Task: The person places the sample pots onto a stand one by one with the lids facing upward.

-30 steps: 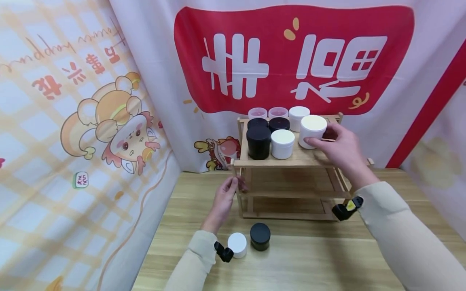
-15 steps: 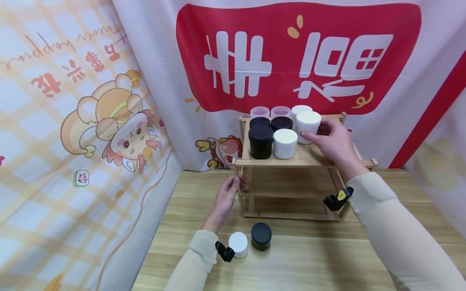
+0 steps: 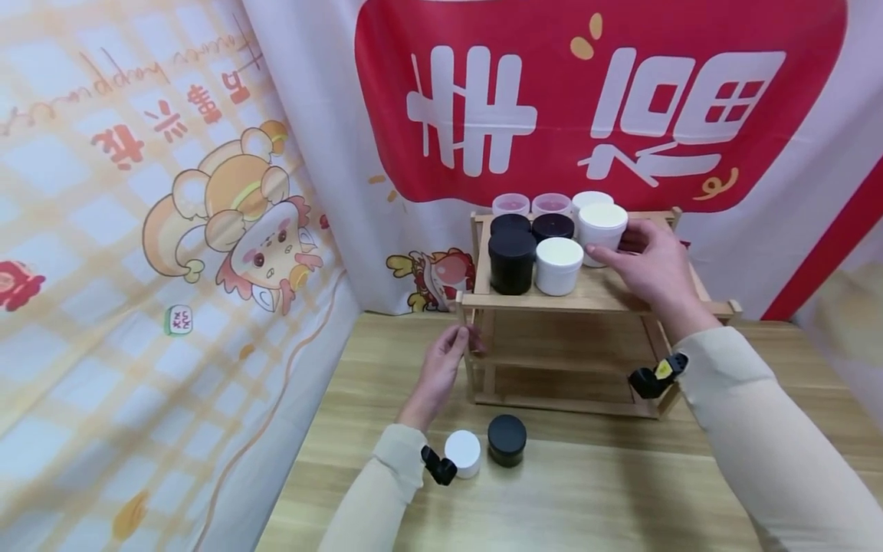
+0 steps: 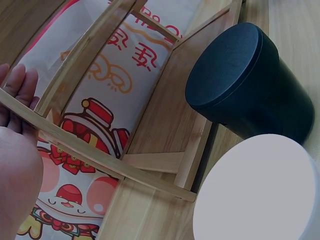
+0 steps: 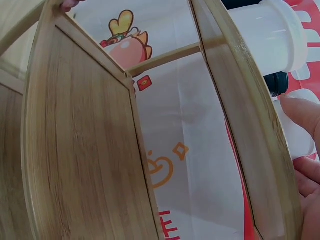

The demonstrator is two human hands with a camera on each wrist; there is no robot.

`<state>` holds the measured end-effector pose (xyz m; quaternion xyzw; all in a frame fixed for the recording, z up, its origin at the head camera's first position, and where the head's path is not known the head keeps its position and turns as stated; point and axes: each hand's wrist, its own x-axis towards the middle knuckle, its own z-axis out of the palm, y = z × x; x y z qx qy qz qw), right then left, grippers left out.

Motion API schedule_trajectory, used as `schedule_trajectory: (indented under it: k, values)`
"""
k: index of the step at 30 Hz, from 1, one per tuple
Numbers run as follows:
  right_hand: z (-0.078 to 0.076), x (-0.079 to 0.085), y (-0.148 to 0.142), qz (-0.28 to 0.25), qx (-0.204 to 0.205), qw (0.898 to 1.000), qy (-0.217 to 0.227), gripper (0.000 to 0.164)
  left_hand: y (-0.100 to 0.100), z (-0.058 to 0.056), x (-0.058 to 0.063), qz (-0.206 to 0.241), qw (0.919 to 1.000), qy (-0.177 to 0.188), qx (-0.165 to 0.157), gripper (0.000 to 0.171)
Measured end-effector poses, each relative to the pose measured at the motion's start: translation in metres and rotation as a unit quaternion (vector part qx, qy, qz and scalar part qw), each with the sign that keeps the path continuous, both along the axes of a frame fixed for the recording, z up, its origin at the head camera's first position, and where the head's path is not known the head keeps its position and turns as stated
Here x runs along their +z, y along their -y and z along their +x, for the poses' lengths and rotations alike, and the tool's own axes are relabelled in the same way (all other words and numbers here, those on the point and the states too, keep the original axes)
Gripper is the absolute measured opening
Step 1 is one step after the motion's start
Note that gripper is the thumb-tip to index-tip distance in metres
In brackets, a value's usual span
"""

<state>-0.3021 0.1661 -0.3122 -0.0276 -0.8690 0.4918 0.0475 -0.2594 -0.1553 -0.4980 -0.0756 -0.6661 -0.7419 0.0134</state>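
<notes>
In the head view my right hand [image 3: 655, 264] holds a white jar [image 3: 602, 238] by its side over the top shelf of a wooden rack [image 3: 600, 303]. Fingers and thumb lie on either side of that jar; the right wrist view shows the thumb [image 5: 300, 112] beside it. To its left stand another white jar [image 3: 558, 268] and a black jar [image 3: 511, 264]. Behind these are two black jars, a white jar [image 3: 592, 199] and two pink translucent jars [image 3: 510, 205]. My left hand [image 3: 441, 364] grips the rack's front left post, fingers partly behind it in the left wrist view.
On the wooden table [image 3: 586, 498], in front of the rack, stand a white jar [image 3: 463, 452] and a black jar [image 3: 507, 439]. The rack's lower shelves [image 3: 566, 341] bear nothing visible. Printed cloth [image 3: 310, 115] hangs behind and on the left.
My right hand has moved the white jar slightly left and back on the top shelf, closer to the other jars. My left hand stays at the post. The head view has shifted slightly.
</notes>
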Motion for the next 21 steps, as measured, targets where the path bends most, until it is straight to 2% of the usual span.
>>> schedule_trajectory:
  k: [5,12,17,21]
  values:
    - [0.001,-0.003,0.001,-0.005,0.0,1.0,-0.002,0.095,0.005,-0.001,0.005,-0.027,0.9996,-0.008,0.004,0.061]
    - [0.001,-0.003,-0.001,0.004,0.007,1.0,-0.01,0.095,0.004,0.0,0.008,-0.037,0.9992,-0.015,0.004,0.059]
    - [0.002,-0.001,-0.002,0.003,0.017,1.0,-0.006,0.096,-0.003,0.01,0.019,-0.034,0.9988,-0.029,0.019,0.052]
    - [0.005,0.0,-0.005,0.01,0.023,1.0,-0.001,0.097,-0.01,0.018,0.022,-0.025,0.9988,-0.032,0.025,0.047]
